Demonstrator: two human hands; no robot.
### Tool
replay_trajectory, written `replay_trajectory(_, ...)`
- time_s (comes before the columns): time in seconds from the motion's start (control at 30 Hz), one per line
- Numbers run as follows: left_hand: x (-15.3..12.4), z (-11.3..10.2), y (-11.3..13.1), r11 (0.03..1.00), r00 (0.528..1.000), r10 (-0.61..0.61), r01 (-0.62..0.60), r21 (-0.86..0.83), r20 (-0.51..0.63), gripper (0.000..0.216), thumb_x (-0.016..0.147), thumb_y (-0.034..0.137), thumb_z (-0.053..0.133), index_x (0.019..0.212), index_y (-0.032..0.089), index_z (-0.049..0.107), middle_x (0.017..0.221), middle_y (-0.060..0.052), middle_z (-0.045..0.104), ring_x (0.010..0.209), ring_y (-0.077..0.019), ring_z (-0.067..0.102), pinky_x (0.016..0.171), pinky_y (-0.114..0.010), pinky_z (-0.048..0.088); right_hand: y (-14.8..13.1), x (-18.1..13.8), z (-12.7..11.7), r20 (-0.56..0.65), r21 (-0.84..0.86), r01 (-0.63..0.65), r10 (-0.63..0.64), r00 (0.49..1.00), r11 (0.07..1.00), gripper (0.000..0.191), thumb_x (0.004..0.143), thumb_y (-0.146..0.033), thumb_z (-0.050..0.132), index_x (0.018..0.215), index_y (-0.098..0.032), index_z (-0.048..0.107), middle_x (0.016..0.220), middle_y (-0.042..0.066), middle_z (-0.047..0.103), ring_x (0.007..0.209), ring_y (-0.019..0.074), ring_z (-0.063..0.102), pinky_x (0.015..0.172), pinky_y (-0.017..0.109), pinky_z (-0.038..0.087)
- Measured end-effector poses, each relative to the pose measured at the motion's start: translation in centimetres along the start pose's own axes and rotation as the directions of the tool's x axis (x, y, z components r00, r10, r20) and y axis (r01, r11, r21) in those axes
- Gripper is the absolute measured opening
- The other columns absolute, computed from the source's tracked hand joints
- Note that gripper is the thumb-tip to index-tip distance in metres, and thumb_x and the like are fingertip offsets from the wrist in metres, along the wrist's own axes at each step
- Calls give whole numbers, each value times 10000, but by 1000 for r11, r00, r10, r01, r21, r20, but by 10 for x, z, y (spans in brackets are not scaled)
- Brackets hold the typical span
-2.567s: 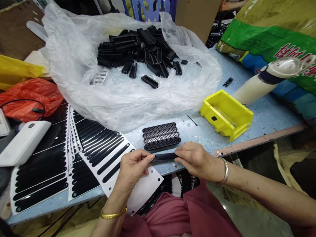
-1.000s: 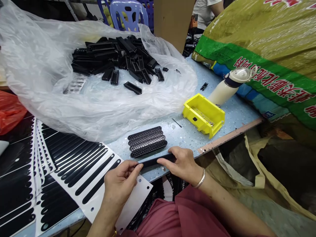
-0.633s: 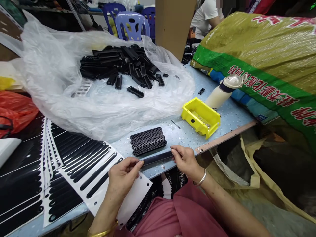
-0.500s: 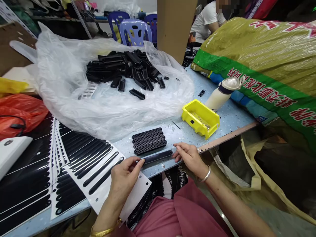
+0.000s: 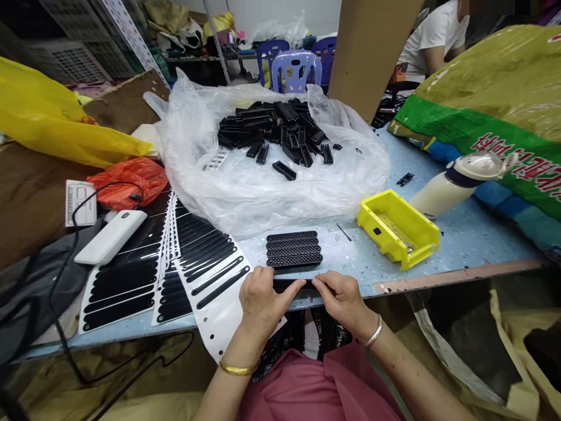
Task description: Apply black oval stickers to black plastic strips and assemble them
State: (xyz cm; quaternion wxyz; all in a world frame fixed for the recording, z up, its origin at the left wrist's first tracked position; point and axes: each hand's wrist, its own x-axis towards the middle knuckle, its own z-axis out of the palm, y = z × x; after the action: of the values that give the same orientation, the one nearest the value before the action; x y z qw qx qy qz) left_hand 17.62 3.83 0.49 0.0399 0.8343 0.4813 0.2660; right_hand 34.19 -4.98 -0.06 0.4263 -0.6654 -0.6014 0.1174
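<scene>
Between my two hands, at the table's front edge, is a narrow black plastic strip with rounded ends. My left hand grips its left end, the thumb pressed along the top. On its right end, my right hand closes with thumb and fingers, so both ends are partly covered. Just beyond lie several black lattice-patterned strips, side by side in a block. Left of my left hand, a white backing sheet carries long black stickers and hangs over the edge.
A yellow bin with small metal pieces stands right, beside a cream bottle. Clear plastic sheeting holds a heap of black parts. A white power bank with a cable lies left. A large sack rests far right.
My right hand has come in to the strip's right end, and both thumbs now press on it. The view has swung left, showing more of the table's left side.
</scene>
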Motion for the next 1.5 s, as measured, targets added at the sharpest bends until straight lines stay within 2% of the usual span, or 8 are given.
replay_trajectory(0.37, 7, -10, -28, 938, 975, -135, 183, -293, 175, 283, 854, 430, 569, 718, 191, 639, 628, -7, 598, 562, -148, 534, 585, -269, 402, 4, 5, -1, -6, 20, -95, 96, 995, 995, 292, 898, -268, 539, 667, -161, 683, 572, 28, 663, 500, 126, 601, 501, 209, 405)
replay_trajectory(0.63, 16, -23, -46, 728, 880, -305, 462, -507, 364, 381, 857, 446, 504, 618, 185, 644, 478, -11, 611, 424, -142, 544, 460, -248, 413, -1, 5, -1, -13, 4, -110, 110, 994, 994, 332, 905, -303, 511, 654, -165, 678, 547, 21, 639, 477, 126, 569, 477, 216, 406)
replay_trajectory(0.73, 11, -49, -62, 622, 841, -434, 540, -567, 324, 397, 848, 497, 526, 654, 178, 661, 519, -18, 651, 440, -141, 560, 453, -238, 434, -4, 5, -1, -4, 11, -113, 113, 994, 994, 349, 918, -319, 501, 662, -169, 684, 550, 21, 631, 482, 131, 570, 475, 222, 418)
replay_trajectory(0.93, -42, -104, -109, 694, 767, -633, 622, -361, 106, 400, 780, 510, 638, 536, 193, 616, 396, 35, 500, 419, -119, 445, 445, -228, 353, -8, 2, -13, -36, 93, -162, 166, 986, 982, 318, 941, -362, 488, 932, -157, 732, 550, 5, 635, 421, 140, 560, 439, 243, 461)
replay_trajectory(1.07, -80, -97, -120, 521, 633, -752, 743, -421, 186, 418, 699, 539, 707, 495, 181, 639, 380, 12, 523, 413, -138, 488, 444, -239, 379, -30, 3, -18, -100, -22, -49, 47, 994, 999, 187, 899, -284, 575, 951, -179, 722, 593, 6, 665, 457, 147, 593, 460, 249, 461)
replay_trajectory(1.2, -89, -79, -102, 50, 486, -742, 727, -685, 461, 357, 538, 481, 832, 600, 148, 718, 529, -23, 652, 481, -149, 558, 474, -245, 447, -71, 8, 6, 60, 93, 232, -238, 970, 968, 121, 888, -165, 577, 909, -181, 695, 677, 32, 658, 558, 146, 609, 524, 247, 467)
replay_trajectory(1.3, -94, -78, -92, -201, 476, -670, 623, -756, 570, 319, 507, 387, 867, 546, 138, 672, 514, -2, 620, 475, -115, 530, 481, -226, 442, -96, 12, 42, 246, 199, 320, -363, 899, 926, 187, 911, -135, 501, 919, -154, 687, 692, 53, 606, 611, 160, 585, 555, 264, 460)
replay_trajectory(1.5, -116, -91, -107, -233, 443, -654, 654, -720, 613, 283, 498, 301, 883, 635, 113, 723, 578, -42, 683, 500, -124, 570, 485, -220, 447, -105, 19, 109, 387, 110, 384, -395, 833, 917, 225, 883, -131, 476, 878, -110, 700, 709, 86, 602, 621, 183, 569, 577, 282, 439)
